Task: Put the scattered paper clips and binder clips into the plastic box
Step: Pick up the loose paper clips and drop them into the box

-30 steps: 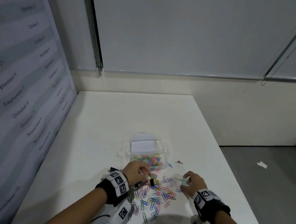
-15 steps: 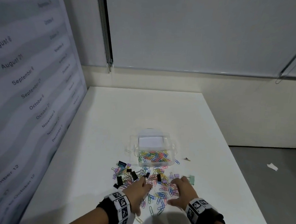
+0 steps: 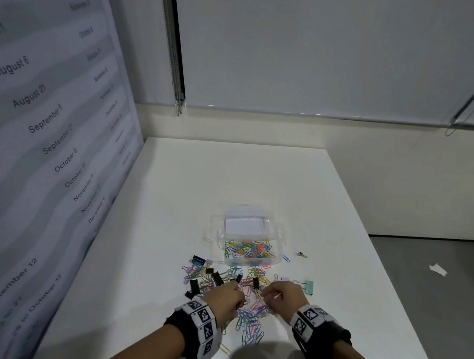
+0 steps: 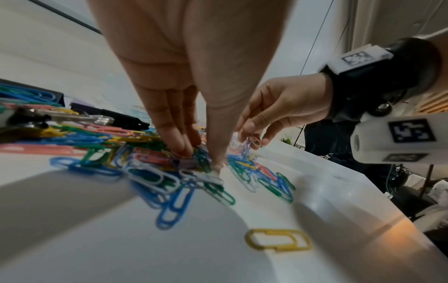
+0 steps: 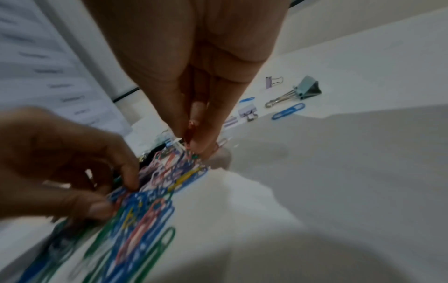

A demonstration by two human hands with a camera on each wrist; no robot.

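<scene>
The clear plastic box (image 3: pixel 279 233) stands mid-table with several coloured paper clips inside. In front of it lies a pile of paper clips (image 3: pixel 250 323), with black binder clips (image 3: pixel 194 286) at its left and a mint binder clip (image 3: pixel 309 287) at its right. Both hands are down in the pile. My left hand (image 3: pixel 240 301) pinches clips between thumb and fingers against the table (image 4: pixel 203 159). My right hand (image 3: pixel 263 295) pinches a few clips (image 4: pixel 251 142) just above the pile, its fingertips (image 5: pixel 194 145) close together.
A lone yellow clip (image 4: pixel 277 242) lies near the table's front edge. Small purple binder clips (image 5: pixel 247 113) and a blue clip (image 5: pixel 287 111) lie right of the pile. A wall panel with printed dates (image 3: pixel 52 140) runs along the table's left side. The floor (image 3: pixel 431 288) drops off at right.
The right hand let go of the mint binder clip, which now lies on the table. Both hands came down onto the pile and closed their fingers on paper clips.
</scene>
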